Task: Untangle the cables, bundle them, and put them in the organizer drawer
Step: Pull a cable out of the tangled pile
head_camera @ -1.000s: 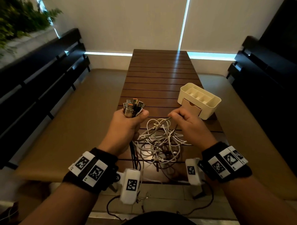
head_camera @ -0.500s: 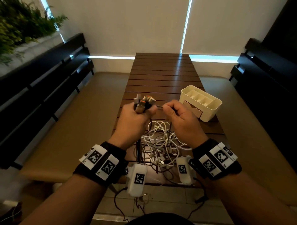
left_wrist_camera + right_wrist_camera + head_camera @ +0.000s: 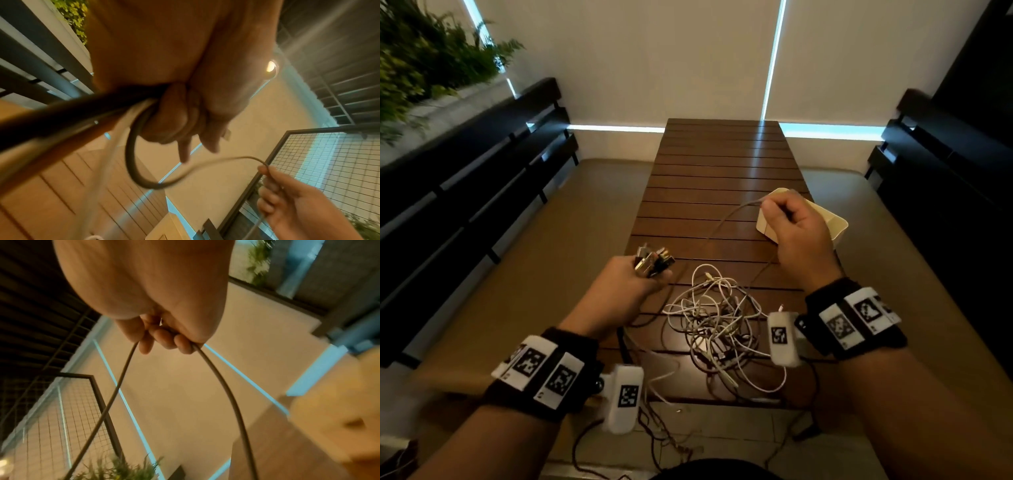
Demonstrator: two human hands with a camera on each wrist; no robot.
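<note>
Right hand (image 3: 796,236) farther out — cable (image 3: 726,219) taut

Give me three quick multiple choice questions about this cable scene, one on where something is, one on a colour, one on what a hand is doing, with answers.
1. Where does the organizer sit on the table?
A. right side, behind the right hand
B. left edge
C. near edge

2. What colour is most of the cable tangle?
A. red
B. white
C. blue

3. What is the left hand doing?
A. lying flat, open
B. pressing the organizer
C. gripping a bunch of connector ends

Answers: 1 A, the right hand partly covers it. 2 B, pale loops dominate. 3 C, plugs stick out above its curled fingers.
</note>
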